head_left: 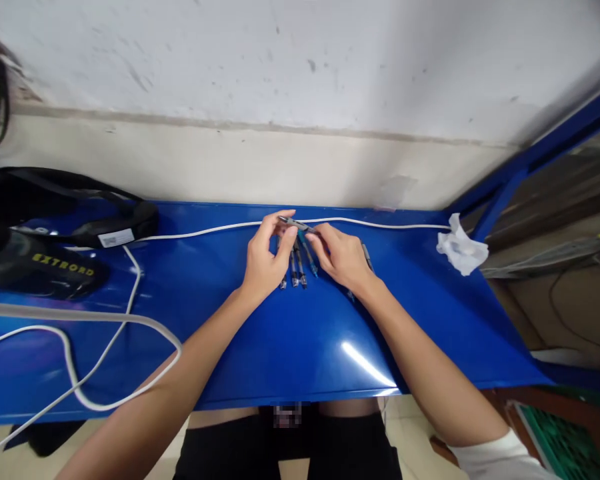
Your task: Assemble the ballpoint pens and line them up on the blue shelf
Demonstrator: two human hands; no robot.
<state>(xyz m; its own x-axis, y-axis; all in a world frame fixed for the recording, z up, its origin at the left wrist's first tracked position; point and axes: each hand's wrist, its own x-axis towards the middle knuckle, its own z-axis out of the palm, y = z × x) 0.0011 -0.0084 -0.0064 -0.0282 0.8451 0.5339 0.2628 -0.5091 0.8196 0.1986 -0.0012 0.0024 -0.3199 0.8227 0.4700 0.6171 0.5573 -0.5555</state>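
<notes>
A grey and dark pen (296, 224) is held nearly level above the blue table, one end in each hand. My left hand (270, 257) pinches its left end between thumb and fingers. At the other end, the fingers of my right hand (344, 257) close on the pen, partly hiding it. Below and between the hands lie several pens (299, 267) side by side on the table, their upper parts covered by my left hand. One of them is teal. Another pen (367, 256) shows beside my right hand, mostly hidden under it.
The blue table (290, 347) stands against a white wall. A white cable (205, 230) runs along its back edge and loops at the left over my left forearm. A black bag with straps (45, 260) sits at left. Crumpled white tissue (461, 247) lies at right near a blue metal frame (510, 193).
</notes>
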